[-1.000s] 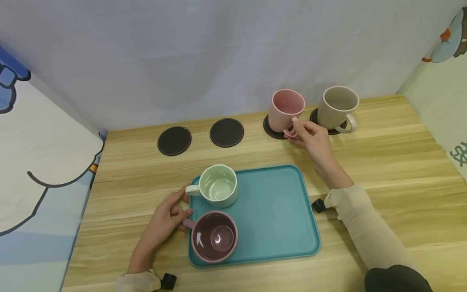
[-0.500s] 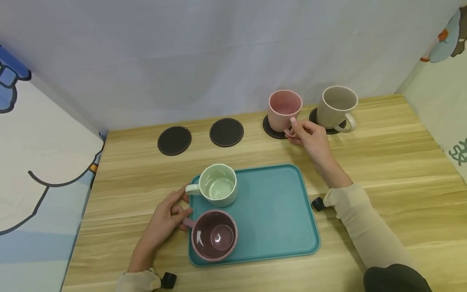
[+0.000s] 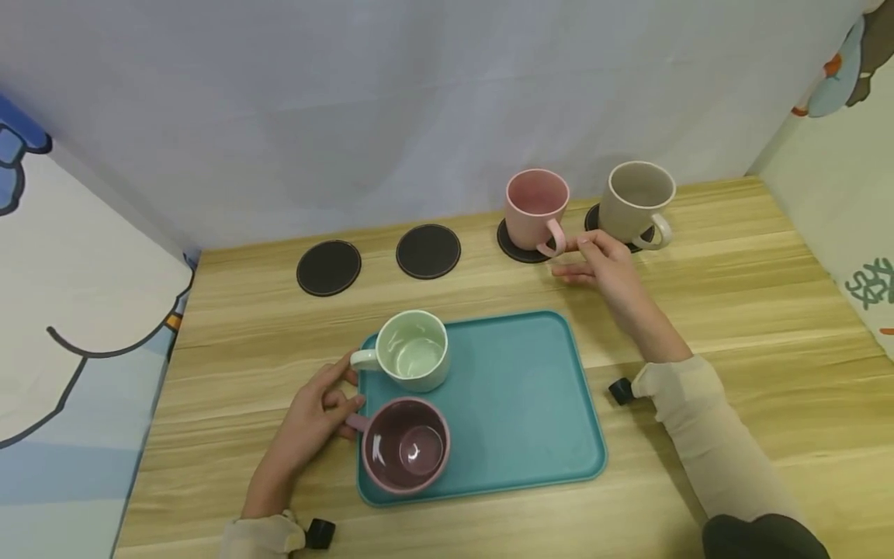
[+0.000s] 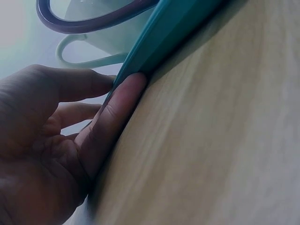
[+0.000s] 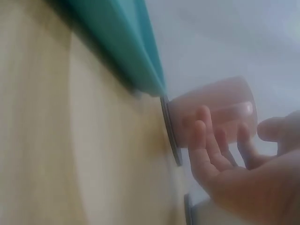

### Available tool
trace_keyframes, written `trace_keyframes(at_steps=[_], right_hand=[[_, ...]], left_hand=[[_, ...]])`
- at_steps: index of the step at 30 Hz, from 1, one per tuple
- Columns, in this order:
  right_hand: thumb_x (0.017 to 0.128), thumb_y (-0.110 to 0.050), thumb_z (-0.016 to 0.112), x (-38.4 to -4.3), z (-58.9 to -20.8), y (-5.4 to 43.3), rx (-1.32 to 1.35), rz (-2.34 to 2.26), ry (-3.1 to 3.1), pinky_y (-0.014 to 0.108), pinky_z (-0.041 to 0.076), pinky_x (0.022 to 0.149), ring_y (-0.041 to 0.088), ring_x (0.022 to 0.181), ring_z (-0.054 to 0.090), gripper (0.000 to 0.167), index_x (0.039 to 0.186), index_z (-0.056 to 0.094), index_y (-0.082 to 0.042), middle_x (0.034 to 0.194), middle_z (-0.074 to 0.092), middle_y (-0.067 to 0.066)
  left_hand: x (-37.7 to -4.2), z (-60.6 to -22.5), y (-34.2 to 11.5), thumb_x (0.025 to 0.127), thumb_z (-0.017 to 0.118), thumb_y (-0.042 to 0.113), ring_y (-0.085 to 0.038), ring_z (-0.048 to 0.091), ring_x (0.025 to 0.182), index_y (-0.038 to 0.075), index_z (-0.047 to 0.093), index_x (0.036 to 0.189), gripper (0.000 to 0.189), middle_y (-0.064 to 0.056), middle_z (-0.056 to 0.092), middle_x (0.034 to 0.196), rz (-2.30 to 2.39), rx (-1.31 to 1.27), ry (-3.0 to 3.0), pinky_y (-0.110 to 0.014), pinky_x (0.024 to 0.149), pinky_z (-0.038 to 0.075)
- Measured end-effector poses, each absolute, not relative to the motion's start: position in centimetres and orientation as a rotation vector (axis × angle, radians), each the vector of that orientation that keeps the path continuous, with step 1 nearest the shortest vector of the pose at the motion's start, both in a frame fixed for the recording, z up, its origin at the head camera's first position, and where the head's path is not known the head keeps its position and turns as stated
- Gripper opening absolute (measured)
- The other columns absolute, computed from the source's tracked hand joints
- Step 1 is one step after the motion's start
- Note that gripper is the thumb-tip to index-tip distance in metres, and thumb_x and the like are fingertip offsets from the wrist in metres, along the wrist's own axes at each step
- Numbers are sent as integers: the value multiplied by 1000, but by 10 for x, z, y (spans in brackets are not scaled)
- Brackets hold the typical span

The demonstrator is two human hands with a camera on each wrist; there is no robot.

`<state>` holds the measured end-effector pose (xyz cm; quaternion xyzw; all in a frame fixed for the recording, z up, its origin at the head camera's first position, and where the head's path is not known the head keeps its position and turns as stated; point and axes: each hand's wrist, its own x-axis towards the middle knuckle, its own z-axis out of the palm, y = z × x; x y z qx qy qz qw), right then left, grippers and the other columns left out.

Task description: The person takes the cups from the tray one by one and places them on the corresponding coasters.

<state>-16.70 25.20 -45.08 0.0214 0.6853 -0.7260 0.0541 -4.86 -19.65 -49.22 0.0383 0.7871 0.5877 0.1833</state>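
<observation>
A teal tray (image 3: 517, 404) lies on the wooden table. My left hand (image 3: 310, 415) holds its left rim, thumb and fingers at the edge in the left wrist view. On the tray's left side stand a pale green mug (image 3: 414, 353) and a purple mug (image 3: 405, 446), handles toward that hand. At the back, a pink mug (image 3: 528, 221) stands upright on a black coaster (image 3: 512, 247), its handle facing front right. My right hand (image 3: 615, 272) is just right of that handle, fingers spread and holding nothing. In the right wrist view its fingers overlap the pink mug (image 5: 215, 110).
To the right of the pink mug, a beige mug (image 3: 628, 213) stands on another black coaster (image 3: 592, 217). Two bare black coasters, one (image 3: 329, 268) at far left and one (image 3: 428, 251) beside it, lie along the back edge. A pale cloth wall (image 3: 335, 116) rises behind the table.
My right hand has let go of the pink mug's handle and moved slightly right, its fingers spreading. The pink mug stays on its coaster. My left hand keeps its place at the tray.
</observation>
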Motion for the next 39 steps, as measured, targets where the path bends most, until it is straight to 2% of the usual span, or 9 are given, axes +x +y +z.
trace_keyframes(at_steps=[6,9,18,27,39], right_hand=[[111,-21,48,-162,-451,260,154,-2200,2048,21,66,75,9,80,76,26,94,56,-4,97,63,2],[109,-18,49,-159,-453,263,158,-2172,2055,20,65,74,10,79,75,25,91,57,-4,91,62,1],[108,-16,48,-145,-464,270,140,-2020,2084,21,63,72,11,77,69,22,95,57,-1,78,69,-1],[109,-19,49,-129,-466,272,86,-1756,2194,21,52,52,11,61,57,27,98,55,5,73,57,1],[107,-15,58,-122,-472,266,-125,-1535,2234,26,60,58,12,64,61,28,123,58,8,82,60,8]], left_hand=[[-49,-493,-196,100,64,-1,-4,64,68,7,30,164,73,-23,49,130,1659,118,2210,-37,58,68],[-49,-493,-195,100,64,-1,-4,64,69,6,29,164,73,-22,48,130,1662,114,2203,-36,58,68],[-52,-492,-195,100,64,-1,-4,64,69,6,30,164,73,-21,48,132,1655,99,2202,-35,58,68],[-56,-489,-194,100,65,0,-4,64,69,6,29,164,74,-22,46,131,1656,120,2207,-35,57,67],[-48,-485,-195,100,63,-2,-5,64,67,1,28,163,72,-28,49,131,1663,96,2218,-34,58,67]])
